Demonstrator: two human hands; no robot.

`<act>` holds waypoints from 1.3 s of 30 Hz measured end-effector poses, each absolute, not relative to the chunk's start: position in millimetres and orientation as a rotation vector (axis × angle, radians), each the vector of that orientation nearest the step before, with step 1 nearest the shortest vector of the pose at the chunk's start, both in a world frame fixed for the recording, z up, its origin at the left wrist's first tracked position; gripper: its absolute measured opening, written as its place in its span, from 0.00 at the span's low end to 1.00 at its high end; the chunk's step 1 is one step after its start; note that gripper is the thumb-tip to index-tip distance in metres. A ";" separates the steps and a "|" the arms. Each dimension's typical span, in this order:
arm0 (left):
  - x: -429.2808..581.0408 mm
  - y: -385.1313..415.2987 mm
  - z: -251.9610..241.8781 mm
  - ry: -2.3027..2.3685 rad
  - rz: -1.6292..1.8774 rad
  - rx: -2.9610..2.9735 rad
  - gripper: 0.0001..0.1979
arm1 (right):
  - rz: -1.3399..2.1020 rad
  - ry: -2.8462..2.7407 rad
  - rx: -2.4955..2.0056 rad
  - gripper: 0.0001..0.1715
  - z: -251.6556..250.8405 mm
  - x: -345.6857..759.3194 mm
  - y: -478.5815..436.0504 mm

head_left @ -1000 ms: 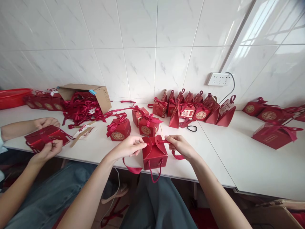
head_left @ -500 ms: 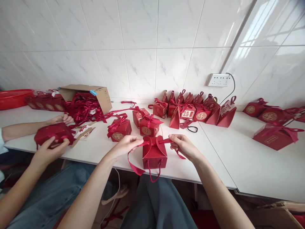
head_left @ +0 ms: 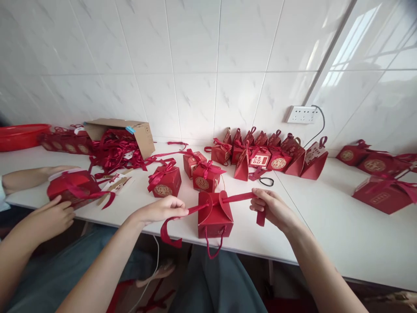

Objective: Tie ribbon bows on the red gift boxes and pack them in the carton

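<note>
A red gift box [head_left: 215,219] stands at the table's front edge, with a cord handle hanging down its near side. Red ribbon [head_left: 239,198] runs through holes in its curved top flaps. My left hand [head_left: 167,208] pinches the ribbon on the left, its loose end curling down below the fingers. On the right, my right hand [head_left: 269,206] grips the other stretch, with a short tail hanging beneath. Neither hand touches the box. Just behind it sits a box with a tied bow [head_left: 206,177], and another bowed box [head_left: 164,179] is to the left.
At the left, another person's hands [head_left: 54,215] hold a red box [head_left: 73,187]. Behind them are a cardboard carton [head_left: 145,141] spilling ribbons and a red basin [head_left: 22,137]. Several boxes [head_left: 314,163] line the wall, near a black band [head_left: 266,181]. More boxes [head_left: 382,193] stand at right.
My hands have moved apart, drawing more ribbon out on both sides of the box. The other person's box has been turned, and its ribbon now trails to the right.
</note>
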State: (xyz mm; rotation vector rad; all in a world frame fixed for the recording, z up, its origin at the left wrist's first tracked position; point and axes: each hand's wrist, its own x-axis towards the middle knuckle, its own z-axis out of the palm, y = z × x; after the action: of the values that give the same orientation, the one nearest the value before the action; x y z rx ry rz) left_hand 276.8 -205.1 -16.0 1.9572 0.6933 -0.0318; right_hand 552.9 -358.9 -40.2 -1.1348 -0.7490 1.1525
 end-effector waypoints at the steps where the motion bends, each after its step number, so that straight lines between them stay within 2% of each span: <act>1: 275.1 -204.9 -16.6 0.708 -0.023 1.955 0.21 | 1.139 -0.733 -1.138 0.27 -41.9 553.1 -359.3; 11: 267.8 -195.3 -29.8 0.810 0.132 1.848 0.19 | 1.114 -0.767 -1.153 0.29 -40.8 553.0 -362.4; 18: 267.9 -197.9 -33.6 0.768 0.307 1.533 0.16 | 1.110 -0.739 -1.124 0.28 -45.3 554.6 -367.1; 27: 270.0 -196.5 -38.1 0.739 0.151 1.267 0.22 | 1.079 -0.736 -1.137 0.28 -47.3 556.9 -372.4; 32: 261.7 -197.5 -25.4 0.639 -0.006 1.519 0.20 | 1.099 -0.712 -1.125 0.28 -51.8 559.2 -371.3; 36: 256.4 -201.3 -15.3 0.679 0.015 1.720 0.13 | 1.078 -0.709 -1.135 0.27 -53.7 559.2 -369.1; 39: 252.1 -198.8 -18.8 0.663 0.056 1.682 0.12 | 1.073 -0.716 -1.144 0.27 -53.4 559.1 -368.6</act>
State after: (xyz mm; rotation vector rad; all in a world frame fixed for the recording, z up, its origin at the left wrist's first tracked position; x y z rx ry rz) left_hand 252.1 -198.8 -18.8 1.6823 0.6632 0.0563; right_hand 559.1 -368.6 -53.4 -1.1441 -0.7164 1.0734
